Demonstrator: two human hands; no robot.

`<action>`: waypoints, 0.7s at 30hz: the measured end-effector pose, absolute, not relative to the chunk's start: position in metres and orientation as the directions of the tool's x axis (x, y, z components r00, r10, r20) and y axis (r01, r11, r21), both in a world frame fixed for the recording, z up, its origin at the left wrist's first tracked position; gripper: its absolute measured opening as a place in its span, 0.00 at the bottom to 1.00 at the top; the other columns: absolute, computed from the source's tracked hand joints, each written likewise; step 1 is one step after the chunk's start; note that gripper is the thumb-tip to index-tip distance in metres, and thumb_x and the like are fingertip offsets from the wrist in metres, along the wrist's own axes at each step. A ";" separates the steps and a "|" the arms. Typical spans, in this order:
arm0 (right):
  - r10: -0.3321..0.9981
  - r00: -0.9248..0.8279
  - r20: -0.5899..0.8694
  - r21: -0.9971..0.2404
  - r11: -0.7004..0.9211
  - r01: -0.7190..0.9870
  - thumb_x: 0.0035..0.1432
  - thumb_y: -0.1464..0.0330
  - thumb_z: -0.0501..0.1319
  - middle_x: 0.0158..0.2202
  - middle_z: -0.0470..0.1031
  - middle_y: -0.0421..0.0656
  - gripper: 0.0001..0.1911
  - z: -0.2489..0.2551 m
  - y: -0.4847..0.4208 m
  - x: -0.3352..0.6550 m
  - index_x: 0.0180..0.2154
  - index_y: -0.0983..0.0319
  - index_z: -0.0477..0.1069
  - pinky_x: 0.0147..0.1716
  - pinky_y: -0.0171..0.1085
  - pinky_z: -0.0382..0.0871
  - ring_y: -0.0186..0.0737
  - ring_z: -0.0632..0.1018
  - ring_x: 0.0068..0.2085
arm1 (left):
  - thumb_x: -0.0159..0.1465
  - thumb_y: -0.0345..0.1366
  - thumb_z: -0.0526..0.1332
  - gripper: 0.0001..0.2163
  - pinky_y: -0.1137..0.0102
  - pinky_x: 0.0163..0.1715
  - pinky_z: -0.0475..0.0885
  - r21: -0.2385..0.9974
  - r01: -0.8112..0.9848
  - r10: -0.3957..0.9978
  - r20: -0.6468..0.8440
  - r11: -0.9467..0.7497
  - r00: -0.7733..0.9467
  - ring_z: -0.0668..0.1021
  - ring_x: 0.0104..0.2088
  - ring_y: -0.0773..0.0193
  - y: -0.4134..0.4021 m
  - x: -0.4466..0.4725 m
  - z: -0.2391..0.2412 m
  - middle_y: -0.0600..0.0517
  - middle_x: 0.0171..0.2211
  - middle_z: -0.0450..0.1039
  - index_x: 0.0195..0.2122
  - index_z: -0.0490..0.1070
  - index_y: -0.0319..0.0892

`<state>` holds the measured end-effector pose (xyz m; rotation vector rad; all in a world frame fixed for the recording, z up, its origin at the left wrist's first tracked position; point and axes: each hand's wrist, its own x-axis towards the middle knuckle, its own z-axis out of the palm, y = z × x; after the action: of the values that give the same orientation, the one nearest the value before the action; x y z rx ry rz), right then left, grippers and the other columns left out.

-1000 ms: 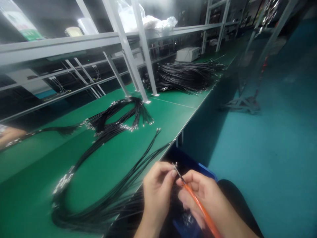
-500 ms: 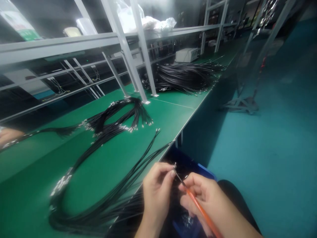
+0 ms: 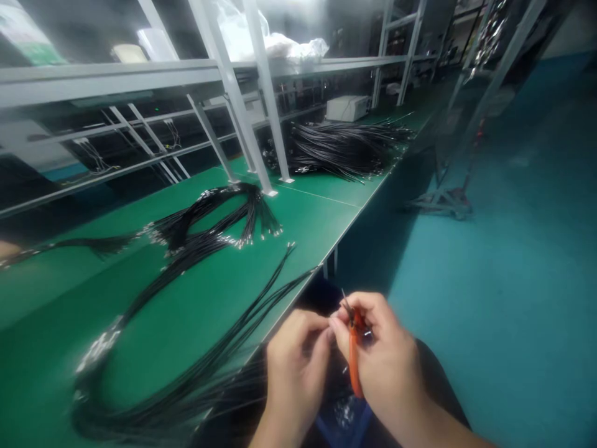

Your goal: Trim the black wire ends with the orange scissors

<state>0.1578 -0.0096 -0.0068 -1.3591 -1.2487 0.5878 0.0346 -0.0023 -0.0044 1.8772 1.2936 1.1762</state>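
Right hand (image 3: 385, 364) was closed around an orange wire (image 3: 353, 370), low in the view, just past the edge of the desk (image 3: 298, 218). The orange wire ran down across the palm, and its thin metal tip (image 3: 345, 302) stuck up above the fingers. Left hand (image 3: 296, 361) sat just beside the right one. Its fingers were curled shut and their tips touched the right hand near the top of the orange wire. I could not tell if they pinched anything.

A blue bin (image 3: 347, 420) showed below the hands, partly hidden. A long loop of black wires (image 3: 186, 379) lay on the green desk to the left and hung over its edge near the left hand. Farther back lay a bunch (image 3: 219, 214) of black wires with shiny ends. A big pile (image 3: 340, 146) of black wires lay far back, near a white box (image 3: 347, 107). Grey posts (image 3: 252, 124) stood on the desk and held up a shelf (image 3: 116, 78).
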 end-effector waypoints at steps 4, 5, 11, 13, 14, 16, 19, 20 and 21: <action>0.813 0.284 0.509 -0.822 0.362 0.439 0.53 0.76 0.60 0.30 0.76 0.36 0.11 -0.012 -0.013 0.159 0.37 0.56 0.67 0.26 0.29 0.71 0.32 0.77 0.26 | 0.62 0.30 0.59 0.04 0.74 0.30 0.67 0.865 0.362 0.938 0.309 -0.347 0.160 0.74 0.29 0.66 -0.001 0.034 -0.004 0.55 0.28 0.72 0.31 0.72 0.43; 0.796 0.276 0.539 -0.801 0.383 0.460 0.52 0.77 0.60 0.29 0.75 0.36 0.12 -0.012 -0.014 0.159 0.37 0.56 0.67 0.25 0.28 0.70 0.32 0.76 0.25 | 0.62 0.31 0.59 0.04 0.73 0.31 0.67 0.879 0.340 0.942 0.296 -0.333 0.157 0.74 0.30 0.66 0.000 0.034 -0.004 0.55 0.28 0.72 0.31 0.72 0.43; 0.843 0.136 0.520 -0.790 0.415 0.451 0.49 0.79 0.59 0.26 0.74 0.36 0.15 -0.013 -0.026 0.165 0.38 0.56 0.68 0.25 0.31 0.69 0.34 0.74 0.25 | 0.62 0.35 0.60 0.04 0.73 0.32 0.66 0.962 0.200 0.980 0.168 -0.187 0.106 0.73 0.30 0.66 0.007 0.022 -0.003 0.55 0.28 0.70 0.31 0.71 0.42; 0.971 0.076 0.227 -0.943 0.200 0.265 0.47 0.76 0.62 0.30 0.75 0.39 0.18 -0.011 -0.027 0.176 0.41 0.56 0.68 0.25 0.32 0.69 0.36 0.75 0.27 | 0.62 0.35 0.61 0.04 0.73 0.34 0.66 0.973 0.159 0.982 0.149 -0.167 0.118 0.72 0.31 0.66 0.009 0.017 -0.002 0.55 0.28 0.70 0.31 0.71 0.42; 0.996 0.003 0.089 -0.984 0.088 0.153 0.46 0.76 0.63 0.33 0.75 0.40 0.19 -0.009 -0.027 0.182 0.42 0.57 0.68 0.28 0.33 0.70 0.36 0.76 0.30 | 0.62 0.35 0.61 0.04 0.74 0.34 0.65 0.977 0.137 0.981 0.146 -0.164 0.129 0.71 0.32 0.67 0.010 0.015 -0.001 0.55 0.29 0.69 0.31 0.71 0.42; 0.977 -0.206 -0.054 -0.997 -0.063 -0.037 0.44 0.76 0.65 0.36 0.76 0.41 0.20 -0.006 -0.024 0.194 0.41 0.58 0.70 0.33 0.34 0.70 0.37 0.75 0.33 | 0.62 0.34 0.61 0.03 0.73 0.35 0.65 0.984 0.085 0.977 0.144 -0.158 0.155 0.70 0.32 0.67 0.012 0.012 0.001 0.55 0.29 0.69 0.31 0.71 0.42; 0.849 -0.503 -0.159 -0.939 -0.288 -0.190 0.43 0.74 0.68 0.30 0.77 0.42 0.17 -0.005 -0.015 0.207 0.38 0.62 0.73 0.30 0.32 0.66 0.34 0.74 0.31 | 0.62 0.33 0.61 0.03 0.72 0.36 0.64 0.990 0.000 0.970 0.141 -0.143 0.198 0.70 0.33 0.66 0.014 0.011 0.002 0.55 0.29 0.68 0.31 0.71 0.42; 0.802 -0.571 -0.174 -0.913 -0.349 -0.211 0.44 0.73 0.69 0.29 0.77 0.42 0.16 -0.005 -0.011 0.208 0.38 0.63 0.73 0.29 0.30 0.65 0.33 0.73 0.29 | 0.62 0.33 0.61 0.03 0.71 0.37 0.65 0.990 -0.027 0.967 0.141 -0.138 0.214 0.70 0.33 0.66 0.015 0.010 0.001 0.54 0.29 0.68 0.31 0.71 0.42; 0.766 -0.617 -0.180 -0.892 -0.392 -0.226 0.45 0.71 0.69 0.28 0.77 0.43 0.15 -0.005 -0.008 0.209 0.38 0.64 0.74 0.27 0.29 0.63 0.31 0.72 0.28 | 0.62 0.33 0.61 0.03 0.70 0.38 0.65 0.990 -0.050 0.963 0.141 -0.133 0.230 0.70 0.33 0.65 0.015 0.010 0.001 0.54 0.30 0.68 0.31 0.71 0.42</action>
<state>0.2087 -0.0083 -0.0047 -0.7892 -1.1840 2.0476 0.0100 0.0151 0.0012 1.3856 0.9404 1.1469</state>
